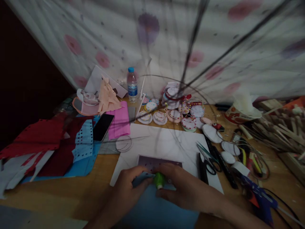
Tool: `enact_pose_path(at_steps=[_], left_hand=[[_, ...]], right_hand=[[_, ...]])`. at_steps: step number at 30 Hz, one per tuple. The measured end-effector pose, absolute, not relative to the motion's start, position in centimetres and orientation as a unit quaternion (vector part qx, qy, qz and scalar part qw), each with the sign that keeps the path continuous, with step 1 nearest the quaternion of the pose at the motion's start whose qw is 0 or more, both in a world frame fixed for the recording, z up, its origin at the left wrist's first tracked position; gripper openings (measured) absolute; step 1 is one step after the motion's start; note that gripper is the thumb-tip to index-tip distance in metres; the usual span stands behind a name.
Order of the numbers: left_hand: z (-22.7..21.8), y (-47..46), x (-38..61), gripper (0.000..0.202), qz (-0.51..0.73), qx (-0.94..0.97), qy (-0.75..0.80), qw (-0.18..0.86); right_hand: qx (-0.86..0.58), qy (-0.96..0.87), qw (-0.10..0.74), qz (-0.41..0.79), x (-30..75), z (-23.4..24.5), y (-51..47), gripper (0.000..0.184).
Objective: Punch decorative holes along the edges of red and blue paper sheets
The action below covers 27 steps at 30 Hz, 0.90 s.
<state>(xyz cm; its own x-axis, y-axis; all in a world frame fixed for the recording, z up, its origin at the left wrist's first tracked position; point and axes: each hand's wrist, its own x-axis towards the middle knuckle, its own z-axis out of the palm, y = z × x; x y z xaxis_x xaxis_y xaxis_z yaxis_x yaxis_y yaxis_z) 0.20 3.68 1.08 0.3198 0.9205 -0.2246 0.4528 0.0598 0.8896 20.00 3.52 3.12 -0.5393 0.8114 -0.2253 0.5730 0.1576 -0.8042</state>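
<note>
Near the front edge, above a white sheet (164, 141), my two hands are close together. My left hand (130, 187) pinches a small blue piece (140, 178) that looks like paper or foam sheet. My right hand (179, 183) grips a small bright green object (159, 179) with a pale end; its exact kind is unclear. The green object touches or nearly touches the tip of the blue piece. Just beyond my fingers lies a dark purple patterned sheet (164, 161), partly hidden by my hands. Below them is a larger blue surface (157, 210).
Scissors (208, 162), black pens and a blue glue gun (259, 194) lie right. Several small decorated round pieces (160, 117) sit behind, near a water bottle (132, 86). A phone (103, 127) and red sheets (35, 136) are left. Blurred dark strands (195, 35) cross the upper view.
</note>
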Motion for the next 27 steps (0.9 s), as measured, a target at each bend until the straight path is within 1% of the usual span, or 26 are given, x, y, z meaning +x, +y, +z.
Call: enact_pose_path(at_steps=[5, 8, 12, 14, 17, 22, 27], left_hand=[[1.2, 3.9, 0.1, 0.009, 0.244, 0.64, 0.536, 0.493], [1.1, 3.9, 0.0, 0.009, 0.247, 0.641, 0.536, 0.49], [1.1, 3.9, 0.0, 0.011, 0.243, 0.639, 0.529, 0.503], [1.2, 4.0, 0.1, 0.011, 0.243, 0.639, 0.529, 0.503], [1.2, 4.1, 0.4, 0.01, 0.245, 0.637, 0.534, 0.499], [0.9, 3.9, 0.7, 0.01, 0.245, 0.636, 0.535, 0.499], [1.1, 3.8, 0.4, 0.011, 0.234, 0.654, 0.517, 0.5]], right_hand=[[-0.481, -0.714, 0.146, 0.488, 19.4, 3.2, 3.9, 0.027], [-0.47, -0.702, 0.161, 0.51, 19.5, 2.6, 3.9, 0.028], [-0.487, -0.682, 0.173, 0.518, 19.5, 2.1, 3.9, 0.039], [-0.5, -0.673, 0.164, 0.519, 19.4, 2.3, 4.0, 0.034], [-0.517, -0.683, 0.149, 0.495, 19.3, 2.7, 4.1, 0.021], [-0.498, -0.743, 0.192, 0.403, 19.5, 1.9, 3.6, 0.021], [-0.485, -0.766, 0.2, 0.371, 19.5, 1.4, 3.3, 0.017]])
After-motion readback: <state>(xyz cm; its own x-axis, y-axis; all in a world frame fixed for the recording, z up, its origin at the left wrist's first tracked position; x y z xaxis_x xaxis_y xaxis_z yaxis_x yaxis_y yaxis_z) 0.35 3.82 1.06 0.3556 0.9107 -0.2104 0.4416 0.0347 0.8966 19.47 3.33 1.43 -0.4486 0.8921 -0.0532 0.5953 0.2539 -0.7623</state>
